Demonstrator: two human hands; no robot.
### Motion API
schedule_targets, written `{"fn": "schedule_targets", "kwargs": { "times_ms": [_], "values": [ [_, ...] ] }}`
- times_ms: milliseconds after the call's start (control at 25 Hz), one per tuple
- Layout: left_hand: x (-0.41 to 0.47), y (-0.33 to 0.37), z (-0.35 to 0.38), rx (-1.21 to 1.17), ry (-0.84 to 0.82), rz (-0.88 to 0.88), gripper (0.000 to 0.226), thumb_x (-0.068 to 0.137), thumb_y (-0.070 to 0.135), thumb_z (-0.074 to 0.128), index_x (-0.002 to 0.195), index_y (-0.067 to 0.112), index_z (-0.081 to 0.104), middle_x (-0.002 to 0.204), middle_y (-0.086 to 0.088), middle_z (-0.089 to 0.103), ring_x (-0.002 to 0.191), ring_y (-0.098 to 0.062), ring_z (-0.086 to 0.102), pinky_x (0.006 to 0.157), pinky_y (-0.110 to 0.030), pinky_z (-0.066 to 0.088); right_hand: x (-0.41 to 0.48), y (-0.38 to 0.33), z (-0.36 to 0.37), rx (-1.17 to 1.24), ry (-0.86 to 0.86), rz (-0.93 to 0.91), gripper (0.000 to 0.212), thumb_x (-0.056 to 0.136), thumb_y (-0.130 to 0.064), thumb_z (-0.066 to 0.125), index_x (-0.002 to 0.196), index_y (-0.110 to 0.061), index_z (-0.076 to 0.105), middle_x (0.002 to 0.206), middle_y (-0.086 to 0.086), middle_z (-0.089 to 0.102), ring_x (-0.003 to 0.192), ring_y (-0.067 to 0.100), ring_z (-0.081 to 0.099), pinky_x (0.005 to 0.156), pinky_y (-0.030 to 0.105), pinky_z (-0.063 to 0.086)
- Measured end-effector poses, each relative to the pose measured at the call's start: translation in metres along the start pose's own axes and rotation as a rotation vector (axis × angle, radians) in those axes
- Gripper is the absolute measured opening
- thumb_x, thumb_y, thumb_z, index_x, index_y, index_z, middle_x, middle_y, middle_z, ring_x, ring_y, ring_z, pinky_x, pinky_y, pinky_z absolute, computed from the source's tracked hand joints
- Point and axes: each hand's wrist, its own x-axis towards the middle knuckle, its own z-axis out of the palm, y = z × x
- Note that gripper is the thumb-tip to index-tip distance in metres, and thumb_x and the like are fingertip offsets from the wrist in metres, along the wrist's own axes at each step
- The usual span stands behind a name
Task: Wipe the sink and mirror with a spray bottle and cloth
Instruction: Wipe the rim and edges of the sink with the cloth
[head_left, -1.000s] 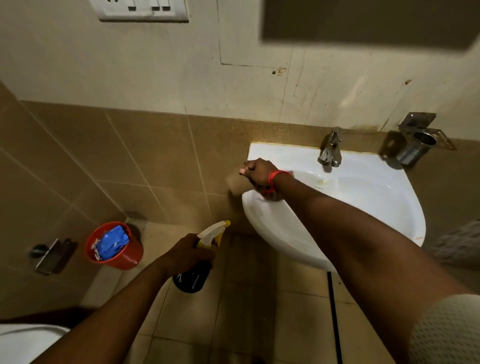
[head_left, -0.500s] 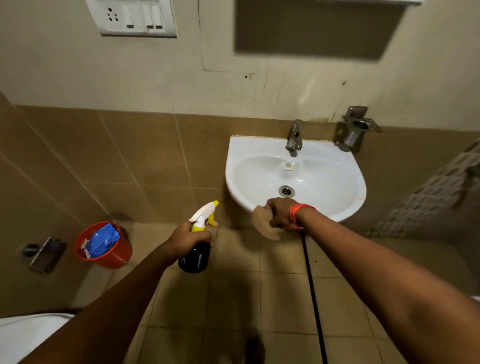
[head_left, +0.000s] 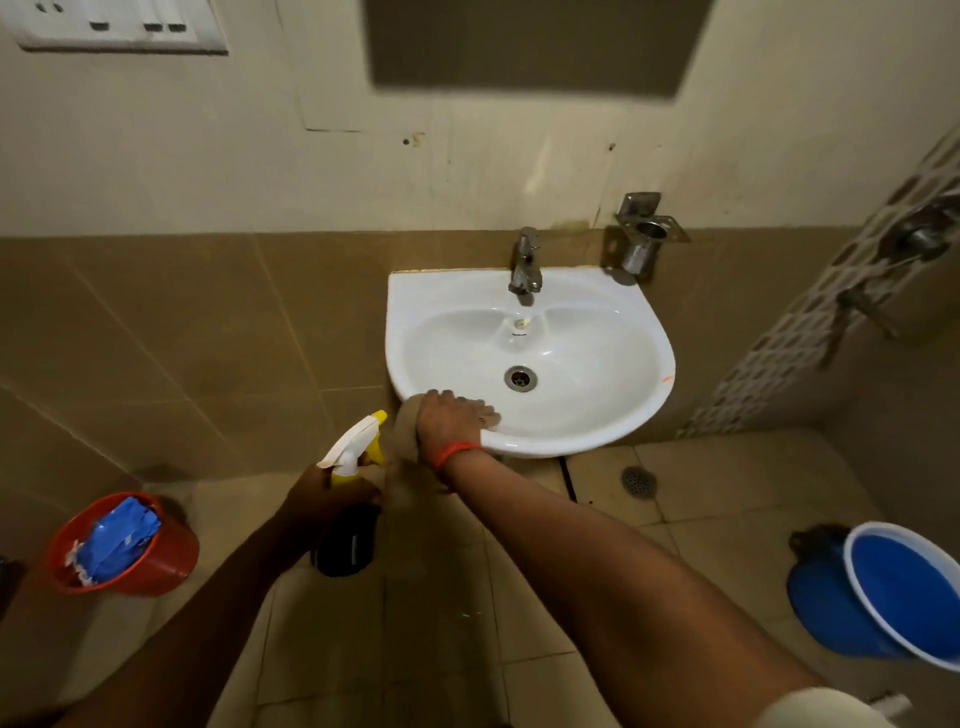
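**Wiping the front rim of the sink**

Pressing down, your right hand (head_left: 453, 418) lies flat on the front left rim of the white sink (head_left: 613, 415). Your fingers (head_left: 480, 406) are spread out and reach a little way into the bowl. The brown cloth (head_left: 405, 423) is squashed under your palm, and a bit of it sticks out on the left side, over the edge of the sink. You wear a red band (head_left: 457, 451) on that wrist.

Your left hand (head_left: 324, 496) is closed tight around the neck of the spray bottle (head_left: 349, 512). You hold it low, just to the left of the sink and close to your right wrist. The bottle is dark at the bottom, with a white and yellow top that points up toward the sink.

The tap (head_left: 524, 260) stands at the back of the sink, and the drain (head_left: 520, 378) sits in the middle of the bowl. A shiny metal cup holder (head_left: 641, 244) hangs on the wall just right of the tap.

On the floor, a red bucket (head_left: 161, 561) with something blue in it sits far left. A blue bucket (head_left: 883, 597) sits far right.
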Motion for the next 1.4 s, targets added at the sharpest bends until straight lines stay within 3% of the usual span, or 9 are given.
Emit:
{"fn": "schedule_targets", "kwargs": {
  "times_ms": [160, 360, 520, 680, 880, 1080, 1240, 1320, 1400],
  "values": [
    [0.001, -0.012, -0.02, -0.014, 0.005, 0.042, 0.071, 0.048, 0.04, 0.081, 0.11, 0.008, 0.071, 0.08, -0.021, 0.078, 0.076, -0.038, 0.077, 0.075, -0.047, 0.063, 0.072, -0.039, 0.017, 0.341, 0.043, 0.156, 0.06, 0.094, -0.006, 0.048, 0.148, 0.005, 0.025, 0.135, 0.028, 0.049, 0.124, 0.047, 0.05, 0.105, 0.055, 0.04],
    [0.029, -0.032, -0.034, -0.017, -0.04, 0.091, 0.072, 0.05, 0.033, 0.082, 0.116, 0.006, 0.069, 0.079, -0.028, 0.075, 0.076, -0.04, 0.075, 0.078, -0.048, 0.061, 0.172, -0.073, 0.018, 0.56, -0.017, 0.302, 0.083, 0.098, -0.014, 0.047, 0.155, -0.004, -0.012, 0.163, 0.022, -0.012, 0.148, 0.053, -0.002, 0.123, 0.057, 0.005],
    [0.049, -0.036, -0.037, -0.008, -0.007, 0.079, 0.073, 0.05, 0.034, 0.082, 0.116, 0.005, 0.069, 0.078, -0.023, 0.076, 0.074, -0.035, 0.075, 0.075, -0.045, 0.062, 0.204, -0.07, 0.003, 0.757, -0.025, 0.574, 0.118, 0.085, -0.028, 0.071, 0.152, -0.004, -0.023, 0.159, 0.01, -0.033, 0.149, 0.048, -0.011, 0.123, 0.053, -0.003],
    [0.051, -0.028, -0.035, -0.017, 0.043, 0.071, 0.071, 0.047, 0.035, 0.081, 0.111, 0.007, 0.07, 0.076, -0.018, 0.077, 0.077, -0.037, 0.076, 0.08, -0.047, 0.062, 0.186, -0.072, 0.022, 0.63, -0.012, 0.508, 0.107, 0.09, -0.019, 0.068, 0.153, -0.003, -0.017, 0.161, 0.026, -0.016, 0.15, 0.047, 0.0, 0.124, 0.05, 0.008],
    [0.022, -0.008, -0.028, -0.017, 0.049, 0.051, 0.068, 0.053, 0.029, 0.081, 0.115, 0.002, 0.071, 0.093, -0.037, 0.074, 0.091, -0.053, 0.074, 0.086, -0.06, 0.062, 0.086, -0.048, 0.029, 0.164, 0.039, 0.153, 0.08, 0.093, -0.012, 0.059, 0.152, 0.009, 0.009, 0.13, 0.026, 0.058, 0.121, 0.038, 0.057, 0.096, 0.043, 0.05],
    [-0.001, 0.014, 0.005, 0.0, 0.021, 0.059, 0.049, 0.063, 0.018, 0.077, 0.109, 0.002, 0.071, 0.095, -0.034, 0.075, 0.078, -0.036, 0.075, 0.085, -0.058, 0.062, 0.009, 0.013, 0.032, -0.192, 0.198, -0.097, 0.043, 0.091, -0.009, 0.052, 0.133, -0.004, 0.044, 0.108, 0.016, 0.067, 0.096, 0.039, 0.067, 0.079, 0.046, 0.053],
    [-0.008, 0.025, 0.052, 0.021, -0.086, 0.084, 0.045, 0.075, 0.008, 0.067, 0.118, -0.003, 0.065, 0.084, -0.009, 0.078, 0.072, -0.028, 0.073, 0.071, -0.037, 0.062, -0.045, 0.087, 0.022, -0.302, 0.217, -0.244, 0.05, 0.065, -0.019, 0.08, 0.111, -0.018, 0.06, 0.082, 0.003, 0.067, 0.067, 0.025, 0.067, 0.054, 0.03, 0.032],
    [-0.011, 0.033, 0.07, 0.04, -0.147, 0.114, 0.044, 0.076, 0.005, 0.064, 0.12, -0.001, 0.065, 0.079, -0.006, 0.078, 0.07, -0.028, 0.071, 0.073, -0.036, 0.059, -0.06, 0.132, 0.021, -0.288, 0.236, -0.262, 0.059, 0.063, -0.017, 0.082, 0.118, -0.017, 0.059, 0.088, 0.005, 0.067, 0.074, 0.027, 0.066, 0.058, 0.031, 0.037],
    [-0.019, 0.041, 0.082, 0.035, -0.217, 0.14, 0.037, 0.075, 0.004, 0.063, 0.105, 0.022, 0.076, 0.088, -0.025, 0.075, 0.073, -0.031, 0.07, 0.08, -0.04, 0.058, -0.071, 0.181, 0.019, -0.222, 0.277, -0.263, 0.052, 0.08, -0.009, 0.066, 0.13, -0.016, 0.053, 0.112, 0.01, 0.065, 0.103, 0.032, 0.062, 0.083, 0.042, 0.051]
  ]
}}
